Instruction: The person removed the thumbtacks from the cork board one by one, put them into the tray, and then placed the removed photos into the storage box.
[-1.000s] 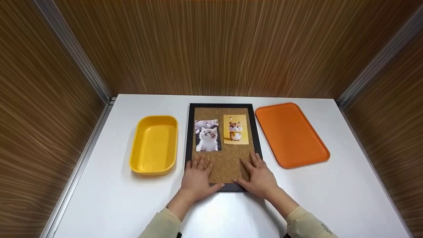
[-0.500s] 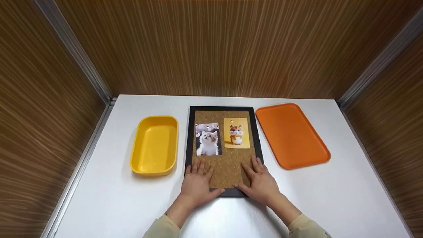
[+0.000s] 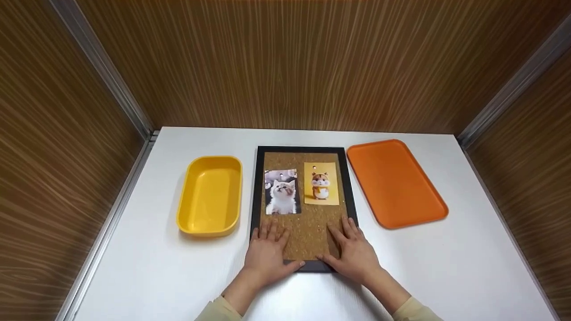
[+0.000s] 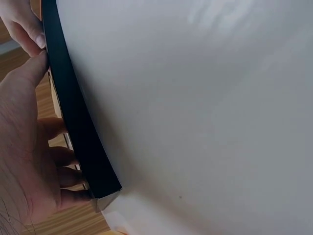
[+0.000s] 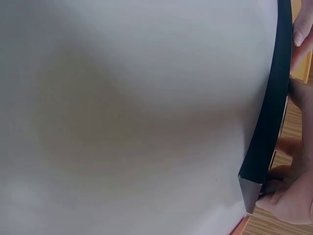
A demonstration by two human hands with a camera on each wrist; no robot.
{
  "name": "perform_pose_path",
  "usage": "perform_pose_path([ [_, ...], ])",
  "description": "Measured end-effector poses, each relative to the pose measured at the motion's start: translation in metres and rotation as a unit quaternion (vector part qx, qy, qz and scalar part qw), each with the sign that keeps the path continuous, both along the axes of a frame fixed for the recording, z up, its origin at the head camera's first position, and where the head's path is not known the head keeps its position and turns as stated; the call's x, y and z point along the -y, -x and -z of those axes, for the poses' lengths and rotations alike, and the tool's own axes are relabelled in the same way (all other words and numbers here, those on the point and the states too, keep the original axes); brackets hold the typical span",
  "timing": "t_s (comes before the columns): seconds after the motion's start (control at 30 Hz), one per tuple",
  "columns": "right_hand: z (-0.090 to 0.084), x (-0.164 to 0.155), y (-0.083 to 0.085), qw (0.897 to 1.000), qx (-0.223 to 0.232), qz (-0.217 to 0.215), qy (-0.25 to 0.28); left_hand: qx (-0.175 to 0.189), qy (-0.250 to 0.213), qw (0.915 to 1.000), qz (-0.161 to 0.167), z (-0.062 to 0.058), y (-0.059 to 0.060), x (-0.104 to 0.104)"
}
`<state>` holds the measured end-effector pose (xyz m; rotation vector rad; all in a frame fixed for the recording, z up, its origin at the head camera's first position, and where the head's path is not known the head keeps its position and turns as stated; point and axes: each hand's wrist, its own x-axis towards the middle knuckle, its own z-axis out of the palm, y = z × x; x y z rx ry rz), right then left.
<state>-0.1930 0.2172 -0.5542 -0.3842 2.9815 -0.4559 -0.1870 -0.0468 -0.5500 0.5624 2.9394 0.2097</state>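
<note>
A black-framed cork board [image 3: 308, 232] lies flat on the white desk [image 3: 147, 267] at the centre of the head view, its near edge low in the frame. The left hand [image 3: 266, 253] rests on the board's lower left corner, fingers straight and spread over the cork, thumb pressed against the near frame edge. The right hand [image 3: 355, 252] lies the same way on the lower right corner, fingers flat on the cork and frame, thumb at the near edge. Neither hand curls round anything; both lie flat on the board.

In the left wrist view the black frame edge [image 4: 78, 127] runs down the left side of the frame with the left hand's fingers against it. In the right wrist view it runs down the right side.

Two cards are pinned in the board's upper half: a kitten photo [image 3: 281, 191] on the left and a hamster picture [image 3: 320, 183] just beside it on the right.

A yellow tub [image 3: 209, 196] sits left of the board, and an orange tray [image 3: 395, 180] right of it, both near but apart from it.
</note>
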Motion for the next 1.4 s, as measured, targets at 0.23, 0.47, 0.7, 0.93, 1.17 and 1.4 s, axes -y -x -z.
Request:
perform_pose_path([
  [0.23,-0.0008,0.0002,-0.0002,1.000,0.008,0.002,-0.008,0.005,0.002,1.0000,0.001,-0.0010,-0.0003,0.0000],
  [0.47,-0.0016,0.0010,-0.0004,1.000,0.015,0.005,-0.001,-0.001,0.001,1.0000,0.004,-0.0007,-0.0017,0.0005],
  [0.7,-0.0015,0.0006,-0.0022,1.000,0.004,0.004,0.002,-0.012,-0.013,0.9998,0.005,-0.0001,-0.0024,0.0009],
  [0.93,-0.0020,0.0009,-0.0014,1.000,0.011,0.006,-0.004,0.004,-0.009,0.9999,0.004,-0.0018,-0.0009,0.0004],
  [1.17,-0.0031,0.0018,-0.0006,1.000,0.025,0.009,-0.006,0.010,-0.007,0.9999,0.004,-0.0008,0.0000,0.0005],
  [1.4,-0.0035,0.0023,0.0018,1.000,0.027,0.010,-0.006,0.024,0.000,0.9997,0.003,-0.0008,0.0037,-0.0001],
])
